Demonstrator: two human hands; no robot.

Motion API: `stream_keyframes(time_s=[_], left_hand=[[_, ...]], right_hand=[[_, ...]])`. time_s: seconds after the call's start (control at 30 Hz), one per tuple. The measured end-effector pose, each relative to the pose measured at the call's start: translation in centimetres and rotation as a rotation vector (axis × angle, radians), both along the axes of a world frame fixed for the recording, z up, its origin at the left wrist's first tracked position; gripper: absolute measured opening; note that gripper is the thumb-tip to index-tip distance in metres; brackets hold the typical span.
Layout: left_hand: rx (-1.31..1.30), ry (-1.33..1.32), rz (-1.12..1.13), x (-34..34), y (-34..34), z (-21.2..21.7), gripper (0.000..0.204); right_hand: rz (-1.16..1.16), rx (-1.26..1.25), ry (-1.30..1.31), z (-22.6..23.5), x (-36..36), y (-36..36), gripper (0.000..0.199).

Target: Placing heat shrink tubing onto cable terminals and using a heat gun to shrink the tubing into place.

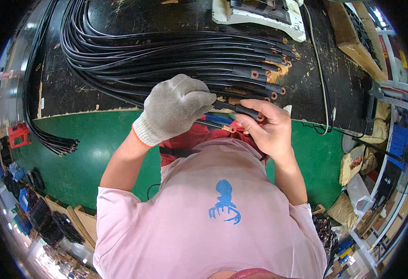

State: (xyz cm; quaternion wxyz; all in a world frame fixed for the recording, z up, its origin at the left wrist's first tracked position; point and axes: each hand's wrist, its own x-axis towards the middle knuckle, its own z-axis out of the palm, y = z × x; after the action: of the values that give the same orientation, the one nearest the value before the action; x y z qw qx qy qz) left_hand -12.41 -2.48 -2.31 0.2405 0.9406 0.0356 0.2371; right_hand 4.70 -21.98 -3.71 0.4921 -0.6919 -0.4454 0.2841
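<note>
looking down past our pale pink shirt (213, 204), we see a second cable (211, 123) with a copper lug (230, 129) by our waist — whether we grip it too, we cannot tell. just beyond, our hands stand near each other, both closed on one black cable (225, 106) at the table's near edge: the left hand (178, 109), in a grey glove, curls around it, while our bare right hand (268, 123) pinches its sleeved end between thumb and fingers. farther across the table (143, 16) lies a bundle of black cables (134, 58), copper lugs toward the right — then a white metal frame (297, 28) and a wooden box (341, 30).
</note>
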Motion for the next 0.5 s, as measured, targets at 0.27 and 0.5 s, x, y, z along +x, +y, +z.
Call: stream_keyframes(time_s=[0.27, 0.5], left_hand=[[-0.001, 0.028, -0.010, 0.6, -0.1, 0.4, 0.031], [0.102, -0.012, 0.079, 1.1, -0.2, 2.1, 0.024]], right_hand=[[-0.037, 0.019, 0.109, 0.8, 0.2, 0.5, 0.032], [-0.155, 0.032, -0.280, 5.6, 9.9, -2.9, 0.038]])
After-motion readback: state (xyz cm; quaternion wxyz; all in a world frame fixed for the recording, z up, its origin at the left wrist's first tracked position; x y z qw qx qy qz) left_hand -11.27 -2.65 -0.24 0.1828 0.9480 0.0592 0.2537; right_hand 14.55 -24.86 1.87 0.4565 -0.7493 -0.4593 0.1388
